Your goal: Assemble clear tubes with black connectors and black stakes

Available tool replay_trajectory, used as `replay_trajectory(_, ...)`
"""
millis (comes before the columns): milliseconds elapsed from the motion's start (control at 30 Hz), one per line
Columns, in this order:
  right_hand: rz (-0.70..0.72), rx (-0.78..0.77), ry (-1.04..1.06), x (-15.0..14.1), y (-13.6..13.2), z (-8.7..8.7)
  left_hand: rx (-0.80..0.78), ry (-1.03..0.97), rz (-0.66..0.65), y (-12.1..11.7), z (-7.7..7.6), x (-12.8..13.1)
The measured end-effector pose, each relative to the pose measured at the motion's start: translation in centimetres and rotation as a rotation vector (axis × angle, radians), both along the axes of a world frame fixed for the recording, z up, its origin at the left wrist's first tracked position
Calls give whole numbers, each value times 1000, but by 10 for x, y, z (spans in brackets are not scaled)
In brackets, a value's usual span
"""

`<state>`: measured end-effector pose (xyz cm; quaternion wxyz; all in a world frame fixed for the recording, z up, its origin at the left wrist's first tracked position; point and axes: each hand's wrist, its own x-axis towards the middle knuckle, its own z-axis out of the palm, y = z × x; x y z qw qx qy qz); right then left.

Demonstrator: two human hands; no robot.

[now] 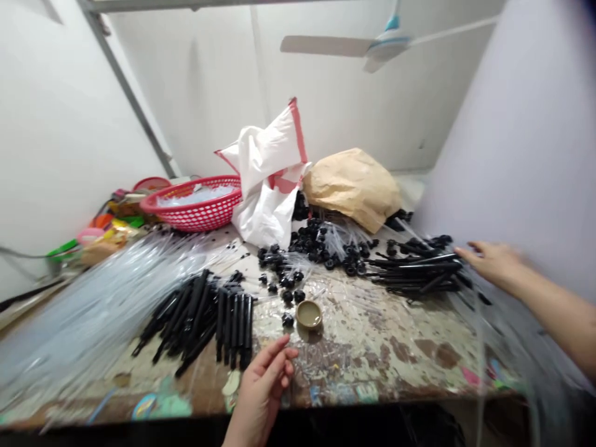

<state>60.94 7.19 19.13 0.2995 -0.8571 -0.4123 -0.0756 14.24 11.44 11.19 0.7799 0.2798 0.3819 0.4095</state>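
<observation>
My left hand [266, 382] is over the table's front edge, palm inward, fingers loosely bent and apart, with nothing visible in it. Just beyond it are a small round dish [309, 315] of liquid and a black cap-like fitting [287, 320]. Off to the right, my right hand [496, 261], slightly blurred, reaches to the end of a pile of black tubes [414, 270]. Its fingers look stretched out and apart, the tips at the tube ends. Clear thin tubes [479, 335] hang from that pile over the front edge. More black tubes [186, 316] lie left of my left hand.
Long clear tubes [93, 304] cover the table's left side. Many black fittings [311, 242] are heaped at the middle back. Behind stand a red basket [190, 211], a white sack [267, 180] and a brown paper bag [354, 186]. A wall [503, 124] rises on the right.
</observation>
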Motion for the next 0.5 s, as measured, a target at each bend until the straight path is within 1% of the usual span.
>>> replay_trajectory(67, 30, -46, -104, -12, 6, 0, 25, -14, -15, -2, 0, 0)
replay_trajectory(100, 90, -73, -142, -25, 12, 1, 33, -21, -22, -3, -1, 0)
replay_trajectory(167, 310, -107, -154, -67, 27, 5, 38, -25, -44, -4, -2, 0)
replay_trajectory(200, 440, -123, -100, -94, 36, 6, 41, -31, -59, -4, -2, 0)
replay_trajectory(267, 603, -136, 57, -159, 54, 7, 48, -41, -75, -5, -4, 0)
replay_trajectory(300, 707, -163, 120, -193, 63, 6, 51, -47, -76, -6, -4, -1)
replay_trajectory(367, 932, -225, 174, -260, 80, -1, 53, -52, -67, -7, -5, -2)
replay_trajectory(400, 1011, -293, 171, -290, 87, -5, 53, -56, -61, -7, -6, -3)
replay_trajectory(433, 1025, -360, 165, -316, 94, -11, 54, -64, -56, -8, -6, -3)
replay_trajectory(467, 1008, -439, 163, -339, 100, -16, 53, -73, -52, -9, -6, -4)
replay_trajectory(500, 991, -477, 155, -358, 106, -21, 55, -82, -49, -9, -7, -5)
